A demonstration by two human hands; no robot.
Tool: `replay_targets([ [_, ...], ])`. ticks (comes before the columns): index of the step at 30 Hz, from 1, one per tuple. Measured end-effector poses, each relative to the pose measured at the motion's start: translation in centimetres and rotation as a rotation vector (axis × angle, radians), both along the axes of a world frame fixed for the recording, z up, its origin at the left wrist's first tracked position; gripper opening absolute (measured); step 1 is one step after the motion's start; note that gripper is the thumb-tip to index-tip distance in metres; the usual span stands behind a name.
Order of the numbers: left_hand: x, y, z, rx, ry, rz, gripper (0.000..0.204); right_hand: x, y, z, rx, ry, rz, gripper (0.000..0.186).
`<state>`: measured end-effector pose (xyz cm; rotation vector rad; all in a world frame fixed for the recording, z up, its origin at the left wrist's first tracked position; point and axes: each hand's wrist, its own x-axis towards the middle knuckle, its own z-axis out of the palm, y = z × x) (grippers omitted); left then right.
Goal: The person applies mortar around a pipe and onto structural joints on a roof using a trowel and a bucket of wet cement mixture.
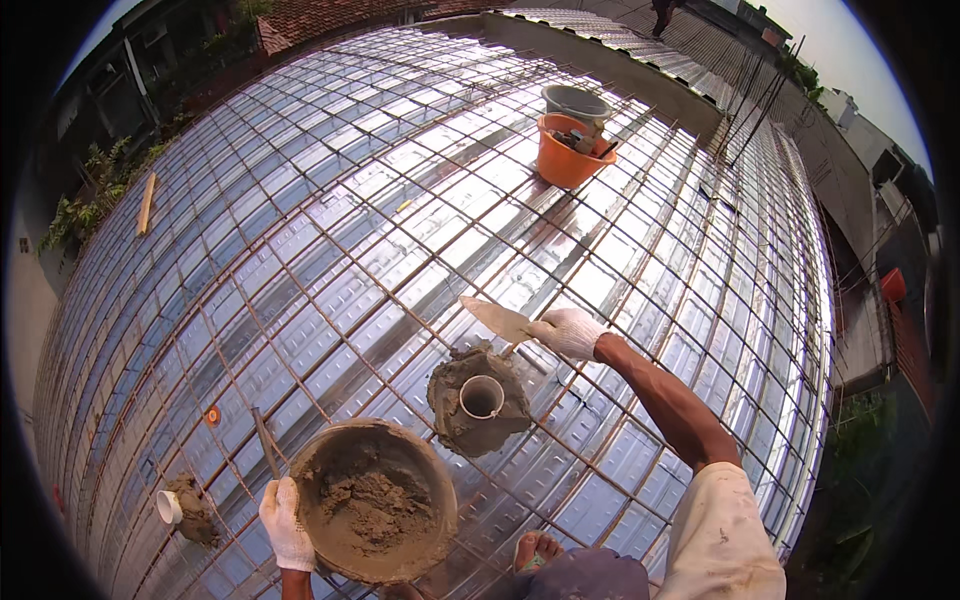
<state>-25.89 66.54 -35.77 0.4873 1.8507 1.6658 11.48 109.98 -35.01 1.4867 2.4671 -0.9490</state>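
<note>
My right hand (566, 333), in a white knit glove, is closed round the handle of a pointing trowel (495, 319). Its blade is held above the rebar grid, pointing left. Just below it, a white pipe (482, 397) stands upright in a rough collar of wet mortar (455, 425). My left hand (287, 525), also gloved, grips the left rim of a round basin (450, 500) partly filled with grey-brown mortar (380, 508). A slim tool (265, 440) rises beside the left fingers; whether they hold it cannot be told.
Rebar mesh (330, 240) covers the shiny ribbed metal decking. Another white pipe (170, 507) with mortar lies at lower left. An orange bucket (570, 160) of tools stands before a grey bucket (575, 100). A wood strip (146, 204) rests far left. My sandalled foot (538, 550) is below.
</note>
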Motion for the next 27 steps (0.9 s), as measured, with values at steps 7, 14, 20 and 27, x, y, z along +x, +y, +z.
replay_targets([
  [7,-0.5,3.0,0.8,-0.067,0.034,-0.120,0.027,3.2,-0.5,-4.4,-0.100,-0.381,0.264,0.063],
  [14,0.2,2.9,1.0,-0.006,0.038,-0.112,0.027,7.2,-4.8,-4.4,-0.196,-0.204,0.173,0.058],
  [20,0.5,1.5,0.2,-0.069,0.001,-0.075,0.025,11.5,-6.6,-3.2,-0.039,-0.424,0.051,0.062],
  [27,0.2,-0.2,1.5,-0.050,0.057,-0.033,0.029,4.7,-2.4,5.6,-0.144,-0.214,-0.078,0.055],
])
